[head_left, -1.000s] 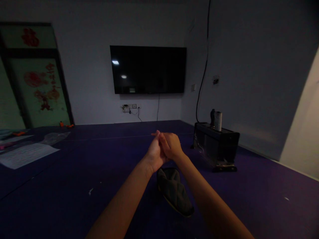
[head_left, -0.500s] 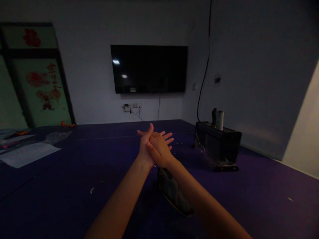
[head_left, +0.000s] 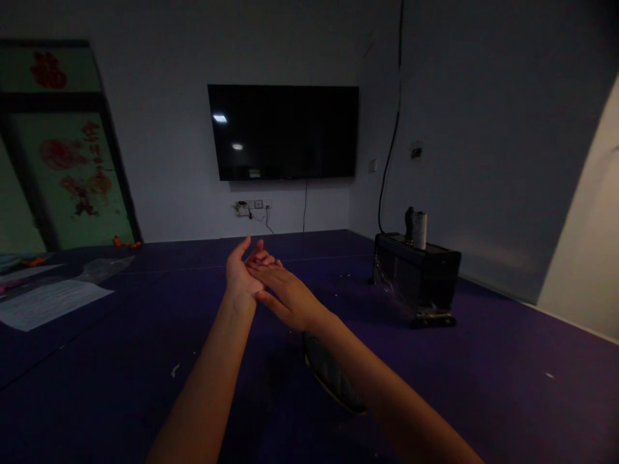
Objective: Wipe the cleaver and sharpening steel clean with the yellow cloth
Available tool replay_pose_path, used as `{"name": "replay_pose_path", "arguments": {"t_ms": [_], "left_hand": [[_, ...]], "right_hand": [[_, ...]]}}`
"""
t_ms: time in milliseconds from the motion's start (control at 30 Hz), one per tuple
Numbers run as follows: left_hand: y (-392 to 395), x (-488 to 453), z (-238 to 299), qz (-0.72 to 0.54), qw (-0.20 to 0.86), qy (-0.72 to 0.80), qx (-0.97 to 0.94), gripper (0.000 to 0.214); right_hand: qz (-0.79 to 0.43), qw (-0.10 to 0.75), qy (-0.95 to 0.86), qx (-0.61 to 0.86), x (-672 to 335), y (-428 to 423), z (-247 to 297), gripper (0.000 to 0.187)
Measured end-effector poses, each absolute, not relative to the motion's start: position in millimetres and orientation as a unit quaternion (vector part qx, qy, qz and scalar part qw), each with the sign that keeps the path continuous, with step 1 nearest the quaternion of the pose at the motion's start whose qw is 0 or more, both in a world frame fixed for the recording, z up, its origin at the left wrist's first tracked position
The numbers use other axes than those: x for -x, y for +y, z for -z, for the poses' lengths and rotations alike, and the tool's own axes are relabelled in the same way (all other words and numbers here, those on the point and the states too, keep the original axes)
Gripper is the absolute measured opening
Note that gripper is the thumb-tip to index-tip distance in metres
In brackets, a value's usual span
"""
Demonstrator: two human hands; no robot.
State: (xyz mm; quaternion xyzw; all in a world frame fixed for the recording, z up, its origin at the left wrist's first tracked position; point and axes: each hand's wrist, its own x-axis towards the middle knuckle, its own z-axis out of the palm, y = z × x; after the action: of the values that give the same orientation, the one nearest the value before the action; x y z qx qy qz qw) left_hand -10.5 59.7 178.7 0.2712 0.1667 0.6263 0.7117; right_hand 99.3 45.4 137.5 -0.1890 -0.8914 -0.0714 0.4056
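Observation:
Both my arms reach forward over a dark purple floor mat [head_left: 145, 335]. My left hand [head_left: 240, 274] is raised palm up with its fingers loosely curled and apart. My right hand [head_left: 285, 293] lies across it, fingers stretched flat onto the left palm. Neither hand holds anything. A dark grey slipper [head_left: 331, 377] lies on the mat under my right forearm, partly hidden by it.
A black TV [head_left: 283, 132] hangs on the far wall above a socket strip [head_left: 251, 206]. A low black box [head_left: 418, 277] with a silver can [head_left: 418, 229] on top stands at the right wall. White papers [head_left: 48, 299] lie on the mat at the left.
My pressed-together hands slid left and came apart: the left palm turned upward and the right hand now rests across it. The view shifted slightly.

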Motion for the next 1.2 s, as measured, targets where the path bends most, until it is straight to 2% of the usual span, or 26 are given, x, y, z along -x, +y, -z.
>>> {"name": "replay_pose_path", "arguments": {"t_ms": [133, 300, 433, 567, 767, 900, 967, 1033, 1200], "left_hand": [[62.4, 9.8, -175.3, -0.646, 0.694, 0.173, -0.264, 0.032], [61.4, 8.1, -174.5, -0.640, 0.702, 0.163, -0.265, 0.033], [63.7, 8.7, -173.0, -0.639, 0.701, 0.189, -0.255, 0.029], [67.4, 9.1, -173.9, -0.637, 0.697, 0.249, -0.216, 0.015], [68.0, 24.7, -185.0, -0.676, 0.662, 0.270, -0.181, 0.014], [59.2, 49.7, -197.9, -0.721, 0.621, 0.254, -0.173, 0.018], [51.9, 64.9, -204.6, -0.764, 0.576, 0.239, -0.168, 0.018], [43.2, 80.2, -210.5, -0.806, 0.527, 0.223, -0.151, 0.014], [24.0, 110.6, -218.3, -0.869, 0.449, 0.189, -0.083, 0.018]], "right_hand": [[0.066, 0.398, -0.895, 0.192, -97.4, 43.2, -137.4, 0.036], [0.065, 0.395, -0.896, 0.189, -98.2, 43.7, -137.8, 0.034], [0.047, 0.397, -0.898, 0.185, -99.7, 45.6, -138.0, 0.038], [0.029, 0.382, -0.904, 0.191, -102.9, 47.5, -138.7, 0.040], [0.092, 0.344, -0.901, 0.246, -115.9, 53.5, -140.3, 0.041], [0.140, 0.340, -0.866, 0.340, -144.0, 68.8, -142.2, 0.035], [0.168, 0.371, -0.832, 0.375, -167.1, 79.0, -144.9, 0.029], [0.223, 0.465, -0.765, 0.387, -194.3, 87.3, -148.9, 0.025], [0.291, 0.618, -0.572, 0.455, -262.4, 86.8, -156.0, 0.041]]}}
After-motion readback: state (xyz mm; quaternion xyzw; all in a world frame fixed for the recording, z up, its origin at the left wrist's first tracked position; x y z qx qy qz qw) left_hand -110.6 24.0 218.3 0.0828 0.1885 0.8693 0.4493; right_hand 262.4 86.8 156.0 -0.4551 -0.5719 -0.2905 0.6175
